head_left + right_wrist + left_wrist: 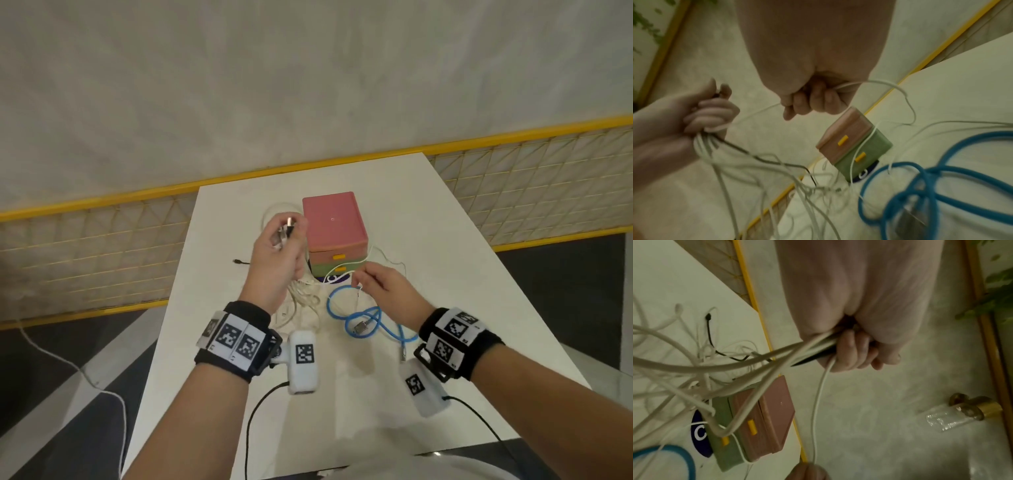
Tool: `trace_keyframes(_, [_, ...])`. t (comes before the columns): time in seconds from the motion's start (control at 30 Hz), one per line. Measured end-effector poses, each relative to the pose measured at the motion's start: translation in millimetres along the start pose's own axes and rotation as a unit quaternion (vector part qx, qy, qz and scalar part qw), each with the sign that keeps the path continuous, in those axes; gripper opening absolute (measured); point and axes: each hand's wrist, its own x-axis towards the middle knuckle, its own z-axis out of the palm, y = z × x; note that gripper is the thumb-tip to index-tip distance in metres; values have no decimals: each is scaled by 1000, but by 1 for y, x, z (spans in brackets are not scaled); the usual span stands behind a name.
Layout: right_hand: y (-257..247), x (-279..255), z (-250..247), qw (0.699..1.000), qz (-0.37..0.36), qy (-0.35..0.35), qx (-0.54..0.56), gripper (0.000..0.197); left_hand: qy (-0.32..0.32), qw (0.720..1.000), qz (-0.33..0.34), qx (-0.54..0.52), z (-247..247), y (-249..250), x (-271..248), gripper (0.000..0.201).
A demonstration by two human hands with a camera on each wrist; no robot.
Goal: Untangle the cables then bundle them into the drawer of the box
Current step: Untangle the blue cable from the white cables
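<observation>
Cables, mostly white with one thin black strand, bunched in clenched left hand above table centre. Thin white cable pinched by right hand. Blue cable looped below right hand, near box.

blue cable blurred, cut off at edge, bottom drawer mostly hidden

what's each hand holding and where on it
Left hand grips several white cables bunched near their plug ends. Right hand pinches one thin white cable mid-length.
</observation>
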Motion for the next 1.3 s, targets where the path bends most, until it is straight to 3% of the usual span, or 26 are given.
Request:
trace_keyframes(0.07, [-4,8,-12,999,-6,-21,-40,26,11,1000,15,25,0,1,1,12])
trace_keyframes(0.13, [-3,11,-27,995,-13,-50,-81,26,66,996,34,43,-10,6,7,17])
trace_keyframes(0.23, [-4,14,-44,993,-14,-36,-112,29,93,972,84,201,-20,14,14,14])
trace_keyframes(0.27, [-7,16,-43,993,-18,-28,-115,29,54,962,75,256,-17,15,13,9])
trace_keyframes(0.37, [-22,20,-31,994,-52,-3,-101,25,-130,917,-16,377,9,6,2,39])
trace_keyframes(0.43, [-30,23,-25,993,-73,10,-95,29,-180,891,-34,416,18,-4,-2,36])
trace_keyframes(0.5, [-30,24,-30,993,-74,8,-88,28,-148,908,-39,390,12,-7,1,31])
trace_keyframes(0.6, [-17,19,-53,993,-50,15,-104,27,31,956,-42,290,-17,-4,17,29])
trace_keyframes(0.7, [-4,15,-63,991,-25,20,-132,28,162,945,-15,282,-40,-5,27,31])
trace_keyframes(0.8, [-5,18,-53,990,-30,26,-136,28,176,941,-4,287,-27,-3,17,29])
trace_keyframes(0.9, [-14,24,-37,989,-52,14,-139,27,57,956,25,286,-1,-7,1,64])
trace_keyframes(0.97, [-22,25,-28,989,-71,7,-132,26,-56,946,37,318,14,-15,-6,52])
trace_keyframes(1.03, [-27,25,-22,988,-92,3,-124,25,-96,936,38,335,24,-24,-11,19])
trace_keyframes(1.1, [-27,24,-23,988,-96,-1,-120,26,-75,938,37,337,22,-25,-11,29])
trace_keyframes(1.23, [-14,20,-36,993,-56,-1,-101,26,111,954,18,279,-8,-14,11,30])
trace_keyframes(1.3, [-14,17,-37,993,-55,-9,-100,26,157,944,33,288,-17,-11,14,24])
